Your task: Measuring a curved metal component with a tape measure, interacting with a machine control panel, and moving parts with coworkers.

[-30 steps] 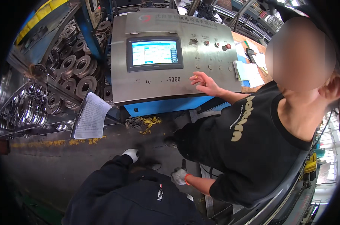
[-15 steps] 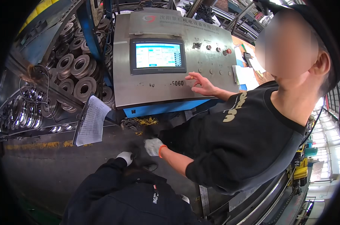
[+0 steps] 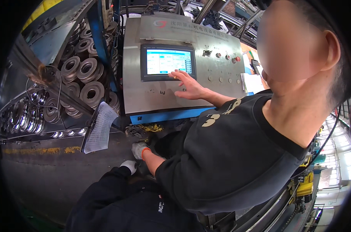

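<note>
Leftward since the earlier frame, a co-worker's bare hand point(image 3: 191, 89) has come to the lower edge of the lit, black-framed rectangular touchscreen point(image 3: 165, 60); the co-worker's grey-white glove with an orange band point(image 3: 138, 150) has shifted left too.

From left to right, by hours around the centre: at ten o'clock lie stacked grey grooved steel rings point(image 3: 99, 89); at nine, a dark-backed pad of white written paper point(image 3: 101, 129). Between seven and eight is the wearer's left hand, white-gloved point(image 3: 128, 167); I cannot tell whether it grasps anything. The wearer's right hand is out of sight, its state unknown. The touchscreen sits near twelve in a sloping brushed-steel console point(image 3: 138, 96); the bare hand's fingers are loosely spread, contact uncertain. Toward half past one is a red mushroom button point(image 3: 238, 59).

Touchscreen operation by the co-worker seems the step in hand; a press would call for one fingertip placed squarely, the wearer's hands kept clear.
</note>
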Demonstrator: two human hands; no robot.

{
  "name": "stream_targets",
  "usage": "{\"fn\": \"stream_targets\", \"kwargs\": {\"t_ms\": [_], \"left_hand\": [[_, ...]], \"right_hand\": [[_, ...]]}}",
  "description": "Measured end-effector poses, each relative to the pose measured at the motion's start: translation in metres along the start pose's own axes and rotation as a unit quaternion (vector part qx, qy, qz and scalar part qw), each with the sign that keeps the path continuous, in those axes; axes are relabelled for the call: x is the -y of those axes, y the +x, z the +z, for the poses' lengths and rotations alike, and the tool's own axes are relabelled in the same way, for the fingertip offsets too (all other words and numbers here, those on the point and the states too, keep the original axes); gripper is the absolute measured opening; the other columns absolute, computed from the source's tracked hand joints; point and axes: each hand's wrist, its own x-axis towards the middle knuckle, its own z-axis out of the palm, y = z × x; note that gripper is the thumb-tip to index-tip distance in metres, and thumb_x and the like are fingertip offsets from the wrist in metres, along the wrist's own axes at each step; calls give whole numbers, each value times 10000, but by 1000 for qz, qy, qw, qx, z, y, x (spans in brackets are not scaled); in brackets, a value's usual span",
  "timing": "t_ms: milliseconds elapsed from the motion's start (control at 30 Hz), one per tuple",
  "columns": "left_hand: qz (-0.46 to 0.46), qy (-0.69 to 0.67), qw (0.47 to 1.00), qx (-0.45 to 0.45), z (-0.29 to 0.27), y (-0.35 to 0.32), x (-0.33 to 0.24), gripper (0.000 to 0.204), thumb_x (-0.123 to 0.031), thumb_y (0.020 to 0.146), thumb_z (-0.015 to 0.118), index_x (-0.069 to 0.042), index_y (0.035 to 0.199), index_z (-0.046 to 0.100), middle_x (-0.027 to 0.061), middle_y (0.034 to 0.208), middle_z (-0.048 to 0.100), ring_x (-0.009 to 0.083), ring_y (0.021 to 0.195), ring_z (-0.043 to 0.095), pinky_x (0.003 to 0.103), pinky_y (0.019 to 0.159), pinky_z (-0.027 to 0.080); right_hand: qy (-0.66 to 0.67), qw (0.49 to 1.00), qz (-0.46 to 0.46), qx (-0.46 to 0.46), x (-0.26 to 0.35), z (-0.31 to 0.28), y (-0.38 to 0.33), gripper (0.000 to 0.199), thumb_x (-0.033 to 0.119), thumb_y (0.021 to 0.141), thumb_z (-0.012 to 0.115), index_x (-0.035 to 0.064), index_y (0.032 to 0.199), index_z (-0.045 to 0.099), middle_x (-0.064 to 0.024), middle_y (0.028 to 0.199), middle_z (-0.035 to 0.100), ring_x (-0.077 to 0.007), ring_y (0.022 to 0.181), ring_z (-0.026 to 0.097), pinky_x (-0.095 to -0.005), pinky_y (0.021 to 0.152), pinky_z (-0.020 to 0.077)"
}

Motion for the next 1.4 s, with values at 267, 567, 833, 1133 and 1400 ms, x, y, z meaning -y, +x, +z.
{"fn": "stream_targets", "kwargs": {"t_ms": [267,567,833,1133,1400], "left_hand": [[23,-16,999,-45,22,11,25,348,-263,870,565,-46,1074,745,244,1096,718,429,1048,676,517,943,532],[-14,-16,1000,10,-1,-1,22,412,-246,893,543,-81,1235,703,206,1264,682,388,1174,645,476,1024,507],[-16,-19,1000,6,0,3,37,383,-268,896,552,-79,1184,719,213,1218,693,400,1140,654,488,997,518],[67,69,994,44,-32,-11,44,316,-288,864,583,-59,961,777,216,975,749,386,925,729,475,848,577],[229,-216,897,-312,-303,-220,-124,186,-134,830,724,-58,1000,716,185,869,720,351,833,727,388,727,580]], "right_hand": [[-16,1000,1,-7,13,12,14,531,340,936,686,8,1328,549,-275,1332,599,-373,1255,578,-424,969,480],[-18,1000,6,-7,13,24,23,549,313,934,693,12,1357,516,-266,1349,587,-362,1264,573,-414,956,492],[-17,1000,0,-11,22,26,35,569,288,931,698,15,1384,487,-259,1364,578,-353,1272,568,-406,943,502],[-10,1000,-12,-17,31,21,46,597,261,928,705,19,1414,455,-250,1381,566,-342,1280,563,-396,930,514],[16,999,-25,-42,23,-18,51,626,237,926,711,22,1440,426,-243,1396,556,-332,1288,558,-387,918,525]]}}
